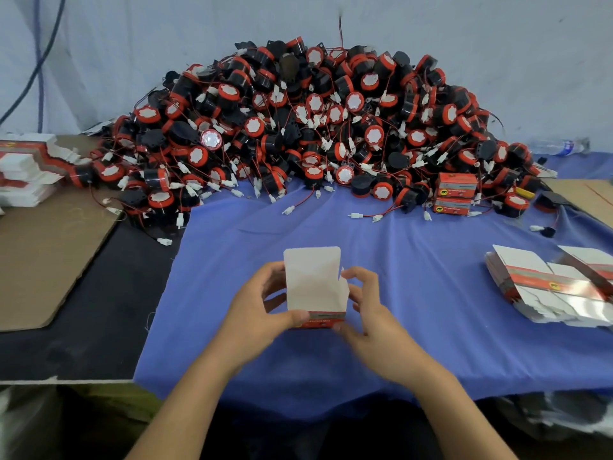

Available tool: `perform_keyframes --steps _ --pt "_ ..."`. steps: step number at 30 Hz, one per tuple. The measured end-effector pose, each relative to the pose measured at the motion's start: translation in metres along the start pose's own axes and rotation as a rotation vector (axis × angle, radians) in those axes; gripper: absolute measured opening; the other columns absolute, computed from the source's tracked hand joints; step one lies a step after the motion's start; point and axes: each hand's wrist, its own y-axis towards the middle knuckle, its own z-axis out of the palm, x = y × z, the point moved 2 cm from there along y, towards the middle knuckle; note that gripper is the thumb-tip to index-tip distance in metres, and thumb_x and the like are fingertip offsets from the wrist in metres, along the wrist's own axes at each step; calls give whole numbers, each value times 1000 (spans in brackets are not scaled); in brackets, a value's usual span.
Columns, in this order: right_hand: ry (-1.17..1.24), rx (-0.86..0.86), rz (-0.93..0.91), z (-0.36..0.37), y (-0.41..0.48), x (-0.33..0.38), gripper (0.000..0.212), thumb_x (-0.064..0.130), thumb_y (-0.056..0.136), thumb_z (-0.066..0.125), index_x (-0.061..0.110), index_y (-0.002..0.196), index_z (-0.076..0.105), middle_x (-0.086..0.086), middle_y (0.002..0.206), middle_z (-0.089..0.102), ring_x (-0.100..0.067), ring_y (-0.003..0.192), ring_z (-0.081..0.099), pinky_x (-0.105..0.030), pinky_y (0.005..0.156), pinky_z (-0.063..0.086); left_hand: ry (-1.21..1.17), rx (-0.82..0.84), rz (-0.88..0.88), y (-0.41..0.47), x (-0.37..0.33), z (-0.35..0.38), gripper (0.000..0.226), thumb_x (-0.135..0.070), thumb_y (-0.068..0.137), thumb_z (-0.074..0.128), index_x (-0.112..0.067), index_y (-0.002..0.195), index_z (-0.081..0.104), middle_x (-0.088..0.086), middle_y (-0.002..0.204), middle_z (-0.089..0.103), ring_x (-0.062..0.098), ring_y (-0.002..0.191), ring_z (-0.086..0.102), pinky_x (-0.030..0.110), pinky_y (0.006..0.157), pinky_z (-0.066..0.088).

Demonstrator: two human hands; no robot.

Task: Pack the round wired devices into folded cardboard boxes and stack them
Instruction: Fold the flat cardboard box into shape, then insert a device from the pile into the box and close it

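While left hand [265, 310] grips box [315, 287] | right hand [365, 313] blurred at flap [344, 281], grip unclear | advice: fold flap flat, keep box square

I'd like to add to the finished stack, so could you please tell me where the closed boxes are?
Head view: the two stacked boxes sit at the back right of the blue cloth, against the front edge of the device pile.

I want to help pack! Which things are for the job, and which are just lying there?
For the job: open box, pile of round devices, flat boxes, two packed boxes.
Just lying about: water bottle, cardboard sheet, blue cable.
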Motion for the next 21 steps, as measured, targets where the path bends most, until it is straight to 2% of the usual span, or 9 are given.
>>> perform_keyframes --steps 2,4,6,8,9,11,13,16,21 --pt "-58 62 6 5 4 -10 72 10 96 58 55 131 14 31 142 50 -9 117 61 -46 97 51 18 2 -20 3 9 6 63 -3 76 88 -38 121 60 -25 122 68 -1 119 62 20 98 53" --pt "6 109 5 5 4 -20 77 19 96 62 57 138 10 30 150 45 -3 130 53 -35 101 44 7 1 -47 2 16 5 68 -6 75 90 -37 127 59 -25 126 67 -2 121 61 23 100 53" --pt "235 99 27 -2 2 -27 91 40 94 71 60 151 3 21 162 34 -3 149 34 -28 114 34 -48 13 -113 -1 19 -1 88 -16 64 98 -42 136 54 -29 136 60 -7 128 55 20 97 54" --pt "430 34 50 -13 3 -31 92 65 87 68 68 151 2 23 162 33 3 151 27 -20 117 32 -136 -9 -158 -2 18 -10 109 -31 50 103 -46 143 49 -37 145 48 -13 132 48 15 95 53" --pt "490 -9 69 -18 6 -33 86 73 84 64 71 149 7 26 160 36 2 149 31 -22 118 34 -175 -52 -167 1 15 -15 107 -38 51 102 -47 144 50 -38 145 47 -14 130 49 14 93 53" --pt "608 -94 133 -24 18 -35 76 80 83 58 71 148 20 27 155 44 1 144 42 -32 119 37 -233 -170 -172 13 9 -25 82 -49 66 92 -48 140 56 -35 139 55 -17 124 53 13 91 52" --pt "695 -137 198 -26 41 -36 66 75 91 53 64 150 28 22 153 49 1 139 48 -35 119 39 -308 -257 -157 34 8 -30 60 -47 78 77 -42 136 62 -29 134 63 -14 122 56 22 103 46" --pt "757 -171 269 -20 92 -36 58 56 100 45 45 157 33 16 153 49 2 135 52 -29 114 43 -355 -267 -158 84 10 -24 42 -27 96 67 -30 137 63 -21 134 66 -7 126 57 33 115 42" --pt "829 -232 369 -2 192 -45 50 27 110 46 21 158 35 4 162 39 -11 145 42 -34 120 38 -304 -152 -192 183 25 11 48 -10 105 55 -16 151 48 -4 155 49 -1 131 50 32 118 39"
